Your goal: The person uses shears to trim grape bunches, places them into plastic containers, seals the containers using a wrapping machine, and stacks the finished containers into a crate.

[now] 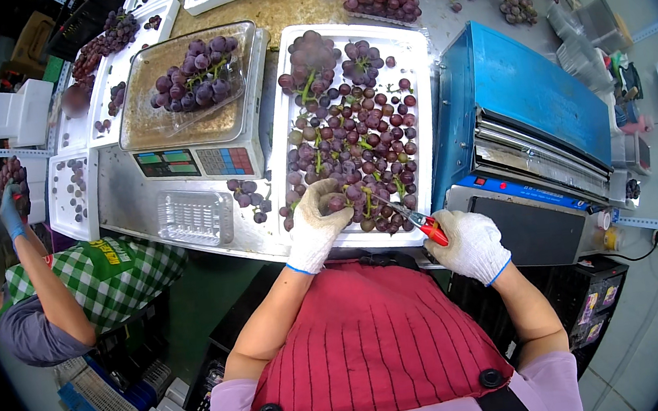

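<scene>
A white foam tray [423, 107] full of loose purple grapes and bunches with green stems lies before me. My left hand [315, 224], in a white knit glove, is at the tray's near left, its thumb and fingers closed around part of a grape bunch [356, 198]. In my gloved right hand [471, 245] are red-handled snips [430, 228], gripped at the tray's near right corner. Their metal blades point left, toward the stems by my left hand. The exact spot where the tips end is hard to make out among the grapes.
Left of the tray stands a scale [232, 158] with boxed grapes [199, 75] on top. An empty clear punnet [195, 217] and a few grapes [250, 198] lie nearer. To the right is a blue wrapping machine [534, 96]. A co-worker's gloved hand [12, 208] holds grapes far left.
</scene>
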A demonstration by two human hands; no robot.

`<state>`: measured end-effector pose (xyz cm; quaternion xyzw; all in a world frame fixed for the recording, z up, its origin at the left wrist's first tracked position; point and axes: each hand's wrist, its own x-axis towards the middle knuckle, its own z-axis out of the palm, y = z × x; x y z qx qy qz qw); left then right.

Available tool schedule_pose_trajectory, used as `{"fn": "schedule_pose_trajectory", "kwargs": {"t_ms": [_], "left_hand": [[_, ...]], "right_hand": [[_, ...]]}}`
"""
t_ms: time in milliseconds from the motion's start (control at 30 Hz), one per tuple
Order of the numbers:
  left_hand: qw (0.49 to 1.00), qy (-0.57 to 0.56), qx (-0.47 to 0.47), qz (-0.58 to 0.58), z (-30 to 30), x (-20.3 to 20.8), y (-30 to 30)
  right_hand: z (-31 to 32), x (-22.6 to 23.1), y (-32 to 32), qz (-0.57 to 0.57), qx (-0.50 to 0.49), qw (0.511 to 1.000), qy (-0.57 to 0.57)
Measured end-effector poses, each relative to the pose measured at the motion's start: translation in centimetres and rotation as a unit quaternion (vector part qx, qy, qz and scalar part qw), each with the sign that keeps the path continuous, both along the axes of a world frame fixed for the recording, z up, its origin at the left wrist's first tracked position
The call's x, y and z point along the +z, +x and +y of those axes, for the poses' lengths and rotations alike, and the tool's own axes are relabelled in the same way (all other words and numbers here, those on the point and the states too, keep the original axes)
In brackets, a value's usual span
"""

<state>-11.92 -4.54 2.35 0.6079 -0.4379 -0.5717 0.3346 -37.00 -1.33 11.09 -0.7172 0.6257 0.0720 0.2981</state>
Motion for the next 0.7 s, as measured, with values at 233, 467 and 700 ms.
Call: {"fn": "schedule_pose_trajectory", "kwargs": {"t_ms": [233, 467, 700], "left_hand": [[1.000, -0.008, -0.008, 0.004, 0.0, 0.2, -0.1], [0.999, -0.032, -0.035, -0.024, 0.1, -0.4, 0.0], [0.999, -0.024, -0.044, -0.014, 0.3, -0.3, 0.0]], "right_hand": [[0.7, -0.3, 0.2, -0.045, -0.039, 0.996, 0.059], [1.1, -0.8, 0.2, -0.061, -0.068, 0.992, 0.084], [1.3, -0.9, 0.4, -0.073, -0.086, 0.990, 0.081]]}}
